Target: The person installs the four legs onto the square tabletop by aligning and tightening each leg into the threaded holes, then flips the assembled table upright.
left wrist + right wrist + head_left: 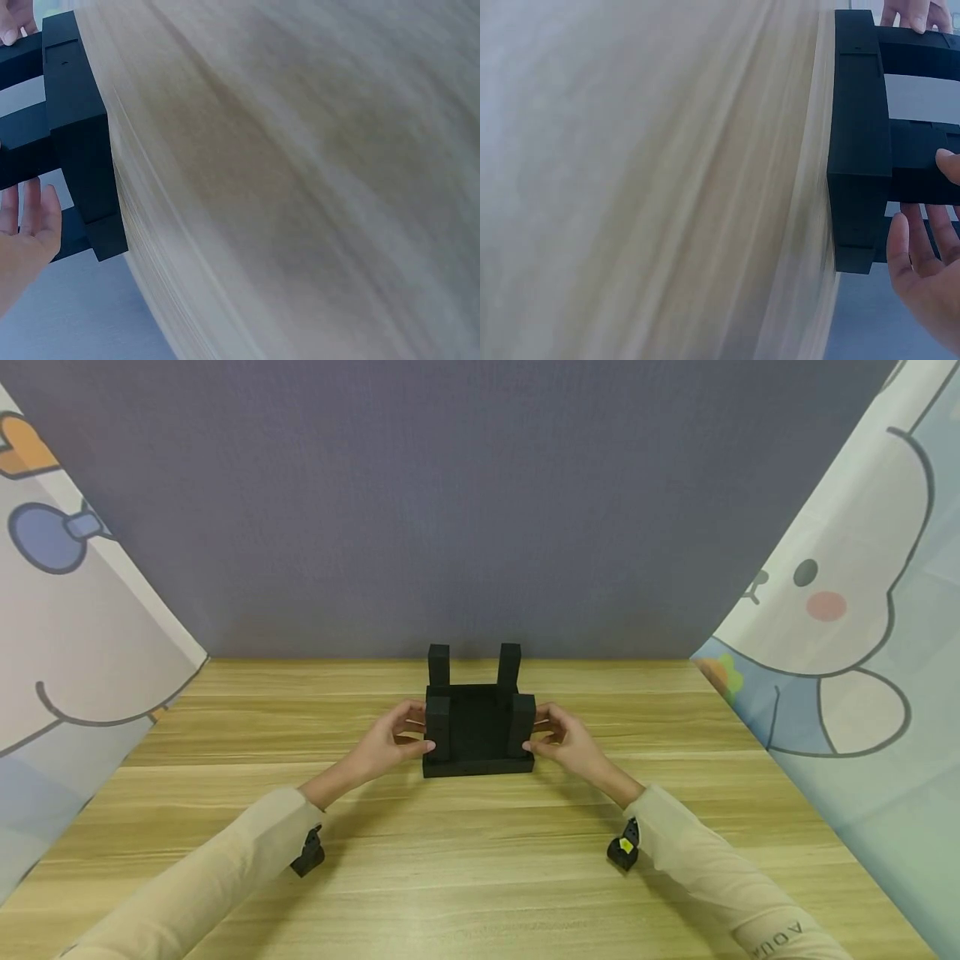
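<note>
A black stand (478,767) with a flat square base and upright posts at its corners sits on the table below the grey wall. My left hand (382,745) holds the front left post (438,727), thumb on its near face and fingers at its outer side. Likewise, my right hand (572,747) grips the front right post (522,727). Behind them rise two back posts, which neither hand touches. Side-on in the left wrist view, the base (82,150) lies against the tabletop. The right wrist view shows the right-hand fingers (922,251) bent beside the posts.
The wood-grain table (480,877) spreads in front and to both sides. A grey wall (450,510) stands close behind the stand. Cartoon-printed curtains (82,610) flank the table left and right. A small black camera hangs below each beige sleeve (217,868).
</note>
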Demonstrator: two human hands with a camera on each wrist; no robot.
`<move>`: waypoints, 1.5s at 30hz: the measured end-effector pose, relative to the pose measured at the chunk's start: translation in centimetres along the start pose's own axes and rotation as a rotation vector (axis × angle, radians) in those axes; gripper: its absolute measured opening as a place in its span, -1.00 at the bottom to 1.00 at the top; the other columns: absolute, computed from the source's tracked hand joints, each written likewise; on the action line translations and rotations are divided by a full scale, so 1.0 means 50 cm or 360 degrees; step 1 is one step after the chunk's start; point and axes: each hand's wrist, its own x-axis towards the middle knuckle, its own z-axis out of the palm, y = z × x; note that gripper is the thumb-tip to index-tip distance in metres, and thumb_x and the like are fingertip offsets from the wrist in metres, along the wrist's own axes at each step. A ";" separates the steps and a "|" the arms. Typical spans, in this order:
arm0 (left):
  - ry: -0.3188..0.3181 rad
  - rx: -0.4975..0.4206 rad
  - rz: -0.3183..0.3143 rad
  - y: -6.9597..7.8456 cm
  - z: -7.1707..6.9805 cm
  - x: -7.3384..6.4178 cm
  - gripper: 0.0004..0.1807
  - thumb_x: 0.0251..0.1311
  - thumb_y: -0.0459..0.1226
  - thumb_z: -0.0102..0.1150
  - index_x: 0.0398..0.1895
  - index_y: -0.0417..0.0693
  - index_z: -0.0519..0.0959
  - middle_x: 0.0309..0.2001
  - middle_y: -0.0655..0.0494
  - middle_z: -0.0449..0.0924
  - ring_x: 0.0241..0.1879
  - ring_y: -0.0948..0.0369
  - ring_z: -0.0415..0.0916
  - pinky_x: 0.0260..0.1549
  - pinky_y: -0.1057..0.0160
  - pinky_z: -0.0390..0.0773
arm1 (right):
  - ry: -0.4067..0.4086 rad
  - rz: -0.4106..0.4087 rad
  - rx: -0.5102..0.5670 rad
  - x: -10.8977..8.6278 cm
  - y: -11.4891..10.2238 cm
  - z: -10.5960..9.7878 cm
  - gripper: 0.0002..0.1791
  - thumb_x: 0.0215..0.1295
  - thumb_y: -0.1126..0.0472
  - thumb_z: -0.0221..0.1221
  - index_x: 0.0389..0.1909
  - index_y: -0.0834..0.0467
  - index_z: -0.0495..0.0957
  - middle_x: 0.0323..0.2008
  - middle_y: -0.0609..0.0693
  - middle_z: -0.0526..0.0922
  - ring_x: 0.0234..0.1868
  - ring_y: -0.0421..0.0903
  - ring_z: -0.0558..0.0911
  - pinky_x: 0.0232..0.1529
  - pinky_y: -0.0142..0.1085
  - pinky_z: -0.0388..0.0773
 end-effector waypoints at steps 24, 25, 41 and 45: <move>0.0053 -0.0012 0.0095 0.001 -0.002 0.002 -0.46 0.10 -0.32 0.22 0.18 -0.14 0.32 -0.02 -0.18 0.47 -0.04 -0.06 0.49 -0.07 0.10 0.53 | 0.0071 -0.0019 0.0021 -0.001 -0.008 -0.005 -0.54 0.10 0.36 0.24 0.05 0.30 0.39 -0.08 0.31 0.51 -0.07 0.17 0.56 -0.14 -0.20 0.54; 0.0057 -0.0014 0.0098 0.003 -0.003 0.003 -0.45 0.11 -0.32 0.22 0.19 -0.14 0.32 -0.02 -0.18 0.46 -0.04 -0.07 0.49 -0.08 0.09 0.53 | 0.0073 -0.0021 0.0027 -0.001 -0.009 -0.006 -0.54 0.10 0.36 0.24 0.06 0.30 0.39 -0.08 0.31 0.50 -0.07 0.17 0.56 -0.15 -0.24 0.54; 0.0139 -0.0085 0.0106 0.028 -0.006 0.003 -0.41 0.17 -0.28 0.17 0.28 -0.01 0.25 0.02 -0.13 0.44 -0.04 -0.02 0.48 -0.15 0.26 0.56 | 0.0144 -0.0088 0.0174 0.003 -0.040 -0.019 -0.52 0.15 0.36 0.20 0.12 0.30 0.36 -0.05 0.28 0.51 -0.09 -0.04 0.56 -0.10 -0.27 0.54; 0.0176 -0.0110 0.0139 0.032 -0.005 0.005 -0.42 0.17 -0.30 0.16 0.27 -0.03 0.26 0.00 -0.15 0.46 -0.07 0.02 0.50 -0.17 0.31 0.56 | 0.0164 -0.0103 0.0225 0.004 -0.044 -0.020 -0.52 0.14 0.40 0.19 0.12 0.34 0.35 -0.06 0.29 0.50 -0.13 -0.11 0.57 -0.12 -0.38 0.53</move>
